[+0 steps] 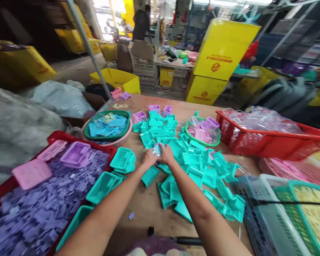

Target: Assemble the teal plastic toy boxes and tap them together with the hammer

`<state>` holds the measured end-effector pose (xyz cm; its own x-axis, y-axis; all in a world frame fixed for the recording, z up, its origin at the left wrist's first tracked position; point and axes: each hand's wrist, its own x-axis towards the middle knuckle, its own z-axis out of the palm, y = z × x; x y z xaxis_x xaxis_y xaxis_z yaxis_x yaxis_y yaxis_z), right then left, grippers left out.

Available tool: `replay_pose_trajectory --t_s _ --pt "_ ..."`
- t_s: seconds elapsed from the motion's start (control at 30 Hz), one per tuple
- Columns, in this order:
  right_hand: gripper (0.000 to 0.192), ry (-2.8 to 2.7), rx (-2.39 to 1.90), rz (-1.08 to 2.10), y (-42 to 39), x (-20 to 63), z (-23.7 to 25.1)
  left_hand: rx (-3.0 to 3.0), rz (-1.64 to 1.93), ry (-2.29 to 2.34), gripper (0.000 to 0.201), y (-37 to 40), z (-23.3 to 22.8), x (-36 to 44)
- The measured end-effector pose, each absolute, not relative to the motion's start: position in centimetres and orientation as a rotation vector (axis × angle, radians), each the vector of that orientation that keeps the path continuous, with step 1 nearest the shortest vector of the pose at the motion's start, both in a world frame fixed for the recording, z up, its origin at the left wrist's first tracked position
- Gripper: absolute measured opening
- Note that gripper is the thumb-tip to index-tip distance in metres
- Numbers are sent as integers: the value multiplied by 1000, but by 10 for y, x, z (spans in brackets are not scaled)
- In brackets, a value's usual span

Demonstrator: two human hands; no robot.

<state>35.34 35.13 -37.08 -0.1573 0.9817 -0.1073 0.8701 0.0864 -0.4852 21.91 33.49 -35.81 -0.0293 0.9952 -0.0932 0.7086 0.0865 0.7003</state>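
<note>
My left hand (149, 157) and my right hand (165, 154) come together over the middle of the table. Between their closed fingers is a small pale-blue piece (157, 150), with a touch of pink beside it; its exact kind is too blurred to make out. Turquoise plastic parts (193, 161), box-like and open-sided, lie heaped just beyond and to the right of my hands. Nearer my left forearm stand several turquoise trays (104, 186). A lone purple chip (131, 216) rests on the wooden table (146, 227).
At left is a red crate (110, 153) full of small purple pieces. Behind it sits a green basket (129, 122) of blue parts. A small green-rimmed basket (216, 142) and a red bin (256, 144) of clear plastic stand right. A person (141, 23) is in the background.
</note>
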Motion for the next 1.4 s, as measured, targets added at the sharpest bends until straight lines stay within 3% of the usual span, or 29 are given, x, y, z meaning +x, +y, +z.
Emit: replay_pose_trajectory --t_s 0.17,0.4,0.57,0.77,0.9,1.07,1.17,1.27,1.4 --pt "97 -2006 -1601 676 346 384 -332 1361 861 1634 47 333 -325 193" --pt "92 -2062 -712 1617 340 408 -252 1080 678 1027 79 313 -286 151" --pt "84 -1856 -798 1780 332 401 -257 962 702 874 72 286 -284 153" --pt "91 -2040 -1121 1701 304 386 -271 1201 1117 1407 72 232 -305 171" --pt "79 -1989 -1105 1749 302 377 -278 952 1093 1254 65 216 -313 171" --pt "64 -1955 -1051 1713 308 376 -277 742 1056 1126 71 219 -310 165" --pt "81 -2099 -991 1654 310 377 -272 1088 1179 1219 65 217 -304 163" --pt "104 -2343 -985 1421 311 376 -259 1454 1227 1382 78 213 -292 164" --pt "102 -2456 -897 981 308 360 -230 1468 1345 1491 74 219 -266 162"
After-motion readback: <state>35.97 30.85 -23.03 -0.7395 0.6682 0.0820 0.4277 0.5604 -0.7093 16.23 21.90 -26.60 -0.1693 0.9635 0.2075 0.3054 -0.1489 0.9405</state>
